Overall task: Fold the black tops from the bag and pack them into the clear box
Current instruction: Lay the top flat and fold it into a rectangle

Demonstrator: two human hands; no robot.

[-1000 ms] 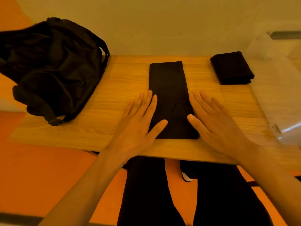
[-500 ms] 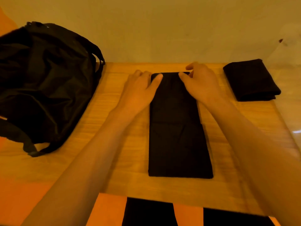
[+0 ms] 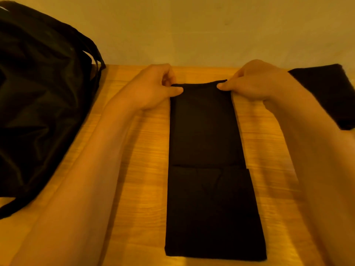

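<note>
A black top (image 3: 207, 160), folded into a long narrow strip, lies lengthwise on the middle of the wooden table (image 3: 146, 169). My left hand (image 3: 153, 87) pinches its far left corner between thumb and fingers. My right hand (image 3: 255, 81) pinches the far right corner the same way. The far edge is raised a little off the table. A second black top (image 3: 326, 93), folded small, lies at the far right, partly behind my right forearm. The black bag (image 3: 42, 104) sits at the left. The clear box is out of view.
A plain wall runs right behind the table's far edge. The bag's strap (image 3: 11, 206) hangs over the table's left side. Bare wood shows on both sides of the strip, under my forearms.
My hands went from lying flat beside the strip's near end to its far end, where they now pinch both corners. The view has moved closer and the clear box has left the frame.
</note>
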